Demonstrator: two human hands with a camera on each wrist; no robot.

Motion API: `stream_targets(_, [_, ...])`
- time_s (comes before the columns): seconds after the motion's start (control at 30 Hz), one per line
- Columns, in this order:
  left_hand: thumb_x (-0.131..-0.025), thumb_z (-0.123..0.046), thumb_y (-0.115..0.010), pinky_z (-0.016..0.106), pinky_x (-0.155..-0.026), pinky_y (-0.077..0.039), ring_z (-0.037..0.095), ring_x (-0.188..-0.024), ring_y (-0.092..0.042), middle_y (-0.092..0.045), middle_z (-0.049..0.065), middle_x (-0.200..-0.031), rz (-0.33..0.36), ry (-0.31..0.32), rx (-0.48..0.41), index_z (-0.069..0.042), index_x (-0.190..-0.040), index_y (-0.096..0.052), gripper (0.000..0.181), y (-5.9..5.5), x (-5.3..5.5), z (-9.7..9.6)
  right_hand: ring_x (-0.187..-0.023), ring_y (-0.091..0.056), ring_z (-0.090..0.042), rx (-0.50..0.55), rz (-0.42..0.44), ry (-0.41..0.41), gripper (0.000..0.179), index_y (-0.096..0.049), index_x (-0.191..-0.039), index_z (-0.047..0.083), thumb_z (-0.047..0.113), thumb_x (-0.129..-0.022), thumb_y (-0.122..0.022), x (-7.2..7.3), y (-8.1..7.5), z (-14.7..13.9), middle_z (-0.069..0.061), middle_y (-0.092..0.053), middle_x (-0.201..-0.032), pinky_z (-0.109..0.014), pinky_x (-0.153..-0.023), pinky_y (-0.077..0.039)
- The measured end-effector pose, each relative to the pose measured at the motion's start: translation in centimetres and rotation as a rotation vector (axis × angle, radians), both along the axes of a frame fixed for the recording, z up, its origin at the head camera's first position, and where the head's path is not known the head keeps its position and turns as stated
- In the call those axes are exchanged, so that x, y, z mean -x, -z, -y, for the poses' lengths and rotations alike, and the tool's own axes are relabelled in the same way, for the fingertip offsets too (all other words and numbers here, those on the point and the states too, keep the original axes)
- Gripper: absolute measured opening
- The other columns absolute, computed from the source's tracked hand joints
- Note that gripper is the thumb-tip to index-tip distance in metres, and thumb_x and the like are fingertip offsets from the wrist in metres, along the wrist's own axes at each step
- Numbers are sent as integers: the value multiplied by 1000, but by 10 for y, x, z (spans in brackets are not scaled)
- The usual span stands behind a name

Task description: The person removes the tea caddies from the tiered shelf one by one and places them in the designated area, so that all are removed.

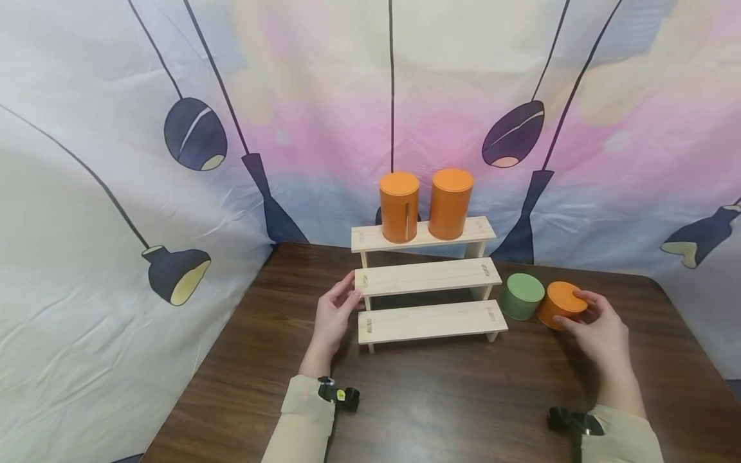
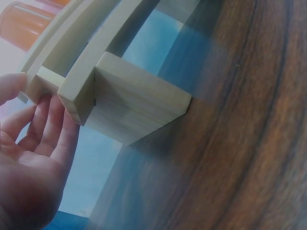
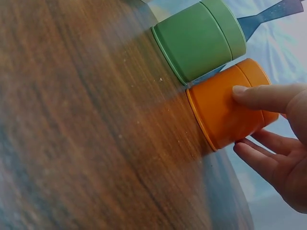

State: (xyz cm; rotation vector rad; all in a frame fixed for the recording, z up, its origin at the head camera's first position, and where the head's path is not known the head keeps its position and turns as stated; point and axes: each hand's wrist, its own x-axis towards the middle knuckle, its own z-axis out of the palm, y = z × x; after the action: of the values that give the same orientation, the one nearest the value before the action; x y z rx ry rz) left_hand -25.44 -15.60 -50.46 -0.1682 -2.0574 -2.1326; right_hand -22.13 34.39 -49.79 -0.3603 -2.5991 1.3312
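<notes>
A three-step wooden shelf (image 1: 431, 278) stands on the table. My left hand (image 1: 336, 310) holds the left end of its middle step, with the thumb (image 2: 12, 88) at the step's edge and the fingers (image 2: 50, 127) beneath. On the right, my right hand (image 1: 602, 331) grips a short orange tin (image 1: 558, 308) between thumb (image 3: 259, 97) and fingers. That tin rests on the tabletop, close beside a short green tin (image 1: 522, 297) of similar size. Two taller orange tins, a left one (image 1: 395, 209) and a right one (image 1: 451, 206), stand upright on the top step.
The dark wood-grain table (image 1: 440, 399) carries everything. Behind it and at the sides hangs a pastel cloth (image 1: 336, 116) printed with dark lamps. The table's back edge runs just behind the shelf and tins.
</notes>
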Motion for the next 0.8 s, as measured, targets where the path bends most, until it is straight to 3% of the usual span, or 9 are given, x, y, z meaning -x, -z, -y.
stream_targets(0.23, [-106, -10, -68, 30, -89, -62, 19, -110, -69, -62, 17, -143, 7, 0, 0, -10, -156, -57, 50, -1, 0, 0, -132, -56, -52, 6, -10, -3, 76, -42, -158, -1, 17, -96, -83, 1, 0, -1, -34, -50, -155, -3, -73, -47])
stream_targets(0.33, [-106, -9, -68, 30, -89, -63, 18, -109, -69, -62, 17, -143, 10, -3, -3, -9, -155, -57, 50, -1, 0, 0, -136, -51, -54, -19, -17, -21, 81, -38, -162, 1, 21, -98, -82, 1, -1, -1, -34, -46, -157, -27, -98, -56])
stream_targets(0.4, [-106, -9, -67, 31, -89, -63, 18, -109, -69, -62, 17, -143, 12, -4, -1, -9, -155, -57, 50, -1, -1, 0, -139, -46, -57, -37, -25, -45, 85, -33, -166, 4, 25, -99, -80, 1, -1, -1, -34, -41, -161, -55, -111, -50])
stream_targets(0.47, [-106, -9, -67, 30, -89, -63, 18, -109, -69, -62, 17, -143, 10, -5, 0, -9, -155, -57, 50, -1, -1, 0, -141, -41, -61, -56, -34, -72, 87, -28, -169, 6, 29, -101, -77, 2, -2, -1, -34, -36, -163, -76, -111, -36])
stream_targets(0.67, [-107, -10, -67, 33, -90, -63, 18, -110, -69, -62, 17, -144, 4, -8, -4, -9, -155, -57, 50, -2, -1, 0, -139, -39, -64, -116, -37, -92, 80, -34, -167, 5, 36, -104, -73, 3, -2, 1, -40, -37, -160, -79, -110, -34])
stream_targets(0.8, [-107, -9, -67, 40, -93, -63, 18, -110, -69, -62, 17, -143, 7, -6, -7, -9, -155, -57, 49, -1, -1, 0, -136, -48, -60, -140, -31, -77, 78, -41, -164, 5, 39, -102, -75, 2, -1, 0, -39, -43, -156, -72, -106, -44])
